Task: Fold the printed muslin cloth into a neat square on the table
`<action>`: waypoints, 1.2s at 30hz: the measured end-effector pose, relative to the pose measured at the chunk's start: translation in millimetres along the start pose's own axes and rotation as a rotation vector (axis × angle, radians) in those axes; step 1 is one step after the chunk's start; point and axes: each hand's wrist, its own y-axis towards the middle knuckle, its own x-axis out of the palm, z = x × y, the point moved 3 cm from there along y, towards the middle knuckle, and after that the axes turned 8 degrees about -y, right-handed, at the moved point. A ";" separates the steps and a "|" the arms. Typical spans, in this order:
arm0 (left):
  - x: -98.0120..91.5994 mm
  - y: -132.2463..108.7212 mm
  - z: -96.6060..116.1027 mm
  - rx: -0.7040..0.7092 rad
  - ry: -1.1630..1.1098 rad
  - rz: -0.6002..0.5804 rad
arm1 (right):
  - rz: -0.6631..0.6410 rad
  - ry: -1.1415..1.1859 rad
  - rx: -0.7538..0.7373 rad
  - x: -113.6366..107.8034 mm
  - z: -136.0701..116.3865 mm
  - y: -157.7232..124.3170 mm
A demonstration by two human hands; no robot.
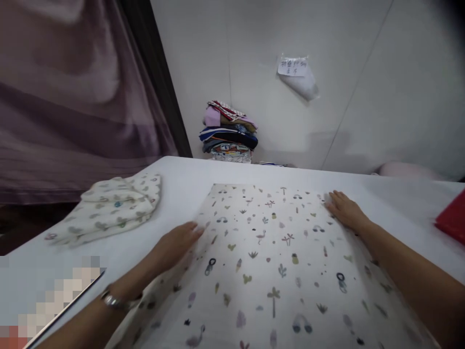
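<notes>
A white cloth (269, 261) printed with small flamingos, cacti and headphones lies spread flat on the white table (189, 174) in front of me. My left hand (174, 245) lies flat and open on the cloth's left edge, fingers stretched forward; a bracelet is on that wrist. Flat and open too, my right hand (345, 209) presses the cloth near its far right corner. Neither hand holds anything.
A folded cloth of the same kind of print (109, 206) lies at the table's left. A stack of folded clothes (228, 133) stands behind the table against the white wall. A red object (452, 218) sits at the right edge. A purple curtain (72, 97) hangs at left.
</notes>
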 end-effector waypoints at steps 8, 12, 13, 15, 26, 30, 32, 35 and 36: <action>8.0 124.0 55.4 0.141 0.153 0.077 | -0.099 -0.024 0.103 25.8 13.4 8.1; 31.9 163.6 55.1 0.131 0.127 0.035 | -0.144 -0.023 0.104 21.4 11.9 5.1; 35.3 168.5 52.4 0.100 0.109 0.025 | -0.157 -0.020 0.107 20.1 11.2 4.4; 39.0 174.0 47.4 0.061 0.086 0.020 | -0.178 -0.015 0.125 17.7 9.9 4.0; 13.3 142.2 53.9 0.118 0.037 0.020 | -0.120 0.005 0.058 -5.9 6.7 -31.1; 18.6 71.6 30.5 0.253 0.098 -0.037 | -0.058 -0.044 -0.097 1.9 21.0 -100.1; 27.3 42.1 15.2 0.261 0.107 -0.054 | -0.070 -0.054 -0.074 9.3 28.9 -127.9; 35.8 23.5 4.9 0.258 0.086 -0.047 | -0.115 -0.030 0.012 15.9 33.1 -143.6; 35.9 23.5 5.5 0.253 0.078 -0.049 | -0.123 -0.014 0.039 15.6 32.1 -142.7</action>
